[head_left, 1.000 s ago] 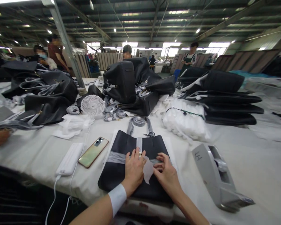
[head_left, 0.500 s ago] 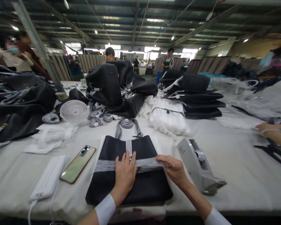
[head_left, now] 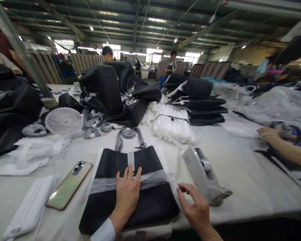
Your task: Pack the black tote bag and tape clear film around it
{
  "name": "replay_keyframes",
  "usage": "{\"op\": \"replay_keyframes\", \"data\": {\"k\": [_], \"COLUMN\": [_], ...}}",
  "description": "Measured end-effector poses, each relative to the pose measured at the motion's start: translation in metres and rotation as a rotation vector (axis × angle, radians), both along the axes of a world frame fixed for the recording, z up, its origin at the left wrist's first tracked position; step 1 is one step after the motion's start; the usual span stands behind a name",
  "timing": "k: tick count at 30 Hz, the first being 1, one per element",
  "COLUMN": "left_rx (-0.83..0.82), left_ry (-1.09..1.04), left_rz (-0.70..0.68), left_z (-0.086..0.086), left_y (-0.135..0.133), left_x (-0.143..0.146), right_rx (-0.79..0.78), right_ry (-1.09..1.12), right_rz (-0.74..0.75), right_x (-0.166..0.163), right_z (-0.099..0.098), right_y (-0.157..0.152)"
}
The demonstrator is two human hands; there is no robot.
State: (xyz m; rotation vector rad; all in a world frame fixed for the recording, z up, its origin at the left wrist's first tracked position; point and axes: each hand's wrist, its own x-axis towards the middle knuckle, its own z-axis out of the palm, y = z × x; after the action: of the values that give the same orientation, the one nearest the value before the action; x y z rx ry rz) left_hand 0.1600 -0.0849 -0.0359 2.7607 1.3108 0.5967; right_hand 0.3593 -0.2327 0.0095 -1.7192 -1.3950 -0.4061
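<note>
A black handbag (head_left: 105,207) lies flat on a white sheet in front of me, its wrapped strap (head_left: 119,142) laid out above it. A translucent wrapping strip (head_left: 153,179) crosses its middle, the right end sticking out past the bag's edge. My left hand (head_left: 127,192) rests on the strip and bag near a small metal clasp, fingers spread and flat. Off the bag's right side, my right hand (head_left: 195,207) is curled, thumb and forefinger tips together, nothing visible between them. Close beside it stands a grey tape dispenser (head_left: 203,177).
A phone (head_left: 69,185) and a white power strip (head_left: 30,206) lie on the left, below a white fan (head_left: 64,121). Black bags (head_left: 102,90) are heaped behind, with stacked ones (head_left: 205,105) and a white bundle (head_left: 173,124) to the right. Another person's hand (head_left: 269,133) works at far right.
My right hand has let go of the strip's right end and moved down and right, towards the tape dispenser. My left hand stays on the bag. The view has shifted right.
</note>
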Motion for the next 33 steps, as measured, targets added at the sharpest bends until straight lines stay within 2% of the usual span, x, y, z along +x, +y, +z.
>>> {"op": "replay_keyframes", "data": {"k": [3, 6, 8, 11, 14, 18, 22, 24, 27, 28, 30, 33], "left_rx": [0.018, 0.046, 0.043, -0.049, -0.225, -0.371, -0.284, -0.185, -0.048, -0.019, 0.014, 0.022], "left_ry": [0.019, 0.039, 0.019, -0.11, -0.353, -0.539, -0.392, -0.257, -0.098, -0.069, -0.049, -0.08], "left_rz": [-0.005, -0.016, -0.023, -0.046, -0.017, 0.041, 0.008, -0.001, -0.028, -0.041, -0.068, -0.085], "left_z": [-0.003, -0.004, -0.006, -0.008, -0.008, -0.004, 0.0, 0.001, 0.001, 0.001, 0.003, 0.005], "left_y": [0.0, -0.001, 0.0, 0.003, 0.008, 0.013, 0.008, 0.004, -0.004, -0.006, -0.011, -0.014], "left_x": [0.0, 0.0, 0.0, -0.002, -0.007, -0.01, -0.001, 0.005, 0.016, 0.019, 0.025, 0.031], "right_rx": [-0.074, -0.196, -0.292, -0.423, -0.438, -0.335, -0.218, -0.102, 0.091, 0.119, 0.097, 0.011], "right_ry": [-0.145, -0.238, -0.266, -0.319, -0.339, -0.065, 0.124, 0.404, 0.998, 1.11, 1.099, 0.844], "right_rz": [0.13, 0.128, 0.077, -0.001, 0.041, 0.116, 0.004, -0.088, -0.182, -0.201, -0.238, -0.293], "right_x": [-0.022, -0.035, -0.038, -0.04, -0.043, -0.043, -0.027, -0.015, -0.002, 0.0, 0.002, 0.003], "right_z": [-0.005, -0.008, -0.011, -0.016, -0.019, -0.017, -0.008, -0.003, 0.006, 0.01, 0.019, 0.033], "right_y": [0.002, 0.019, 0.031, 0.048, 0.061, 0.074, 0.076, 0.071, 0.057, 0.051, 0.039, 0.025]}}
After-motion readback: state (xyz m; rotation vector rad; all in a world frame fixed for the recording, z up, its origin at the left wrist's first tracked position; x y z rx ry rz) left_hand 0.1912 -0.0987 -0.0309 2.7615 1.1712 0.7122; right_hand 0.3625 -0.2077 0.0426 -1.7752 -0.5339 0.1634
